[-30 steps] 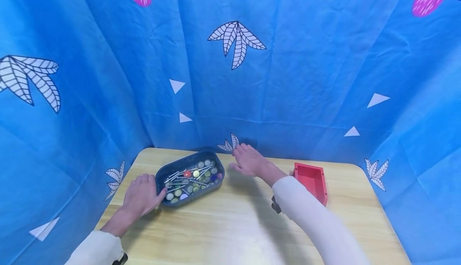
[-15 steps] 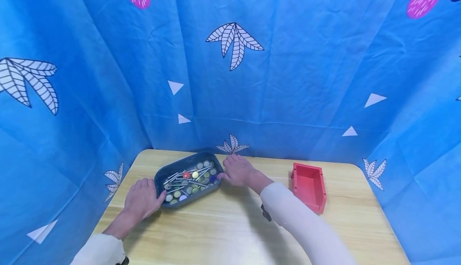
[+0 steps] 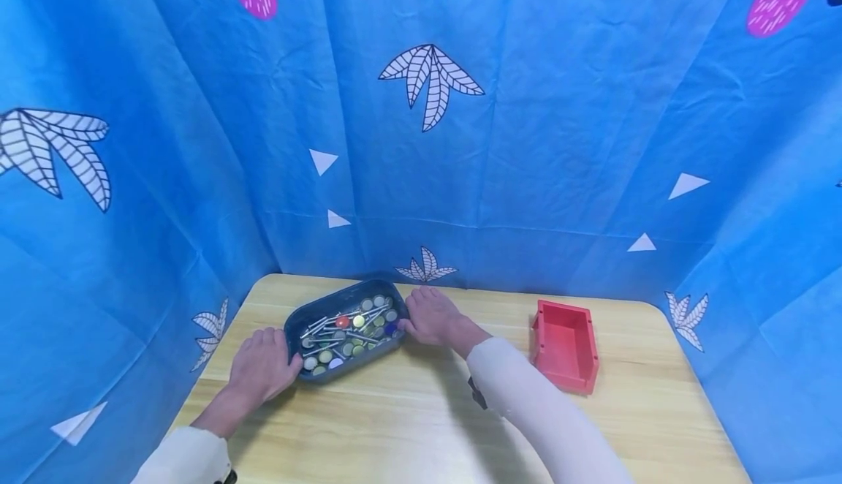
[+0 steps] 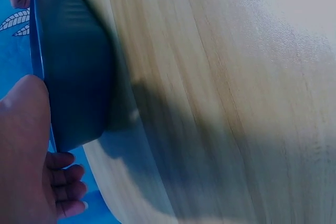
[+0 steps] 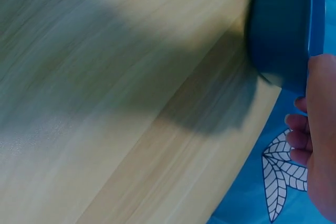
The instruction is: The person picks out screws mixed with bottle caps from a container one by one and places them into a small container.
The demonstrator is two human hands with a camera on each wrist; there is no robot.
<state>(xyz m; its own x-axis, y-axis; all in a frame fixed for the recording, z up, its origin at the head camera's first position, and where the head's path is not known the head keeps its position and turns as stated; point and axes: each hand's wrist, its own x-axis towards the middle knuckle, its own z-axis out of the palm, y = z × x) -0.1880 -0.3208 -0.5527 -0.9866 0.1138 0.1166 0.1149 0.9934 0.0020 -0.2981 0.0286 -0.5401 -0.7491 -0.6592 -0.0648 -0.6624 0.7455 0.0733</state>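
A dark blue-grey plastic bin [image 3: 329, 303] stands at the back left of the table, holding several long thin metal rods [image 3: 322, 327], perhaps screws or nails, and round coloured discs [image 3: 343, 321]. My left hand [image 3: 263, 363] grips its left end, thumb over the rim; in the left wrist view the fingers [image 4: 68, 182] curl below that rim. At the opposite end my right hand [image 3: 430, 316] holds the rim, its thumb on top and its fingers [image 5: 299, 139] bent underneath in the right wrist view. Whether the bin's base touches the table is unclear.
An open red plastic box [image 3: 564, 345] sits on the right of the wooden table [image 3: 395, 425]. Blue patterned cloth [image 3: 559, 140] hangs behind and along both sides, close to the table's back edge.
My right hand has come left and down from beside the bin and taken hold of its right end. The left hand keeps its place at the left end.
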